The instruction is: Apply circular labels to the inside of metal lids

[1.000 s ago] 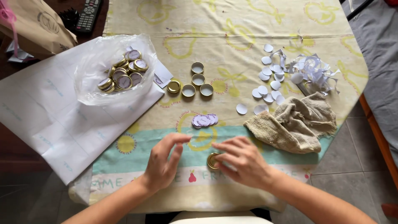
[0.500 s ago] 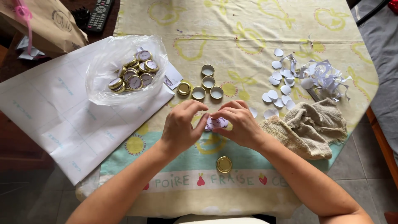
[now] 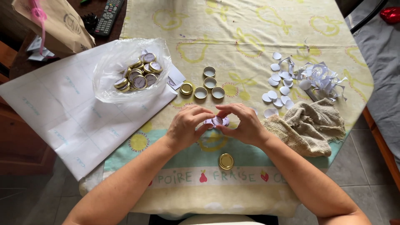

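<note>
The left hand (image 3: 185, 127) and the right hand (image 3: 243, 125) meet over the middle of the table (image 3: 250, 37), and the fingers of both are pinched together on a small round purple sticker (image 3: 216, 121), which sits right between the two sets of fingertips, on or just above a short stack of the same stickers; whether it has lifted clear of the stack cannot be told. Just toward the person from the fingers lies a gold lid (image 3: 226, 161), top up and alone on the cloth. Beyond the fingers stand four more lids (image 3: 203, 85), three of them open side up. Further off past the left fingers a clear plastic bag (image 3: 125, 71) holds lids that already carry stickers, resting on a big sheet of white paper (image 3: 66, 112). To the outside of the right fingers lies a crumpled beige cloth (image 3: 310, 127), with white paper circles (image 3: 277, 83) and curly paper scraps (image 3: 323, 77) beyond it. The likely trouble here is the sticker folding onto itself or clinging to a fingertip as it is peeled, since so many fingers crowd one thin disc; two stickers could also come away together
</note>
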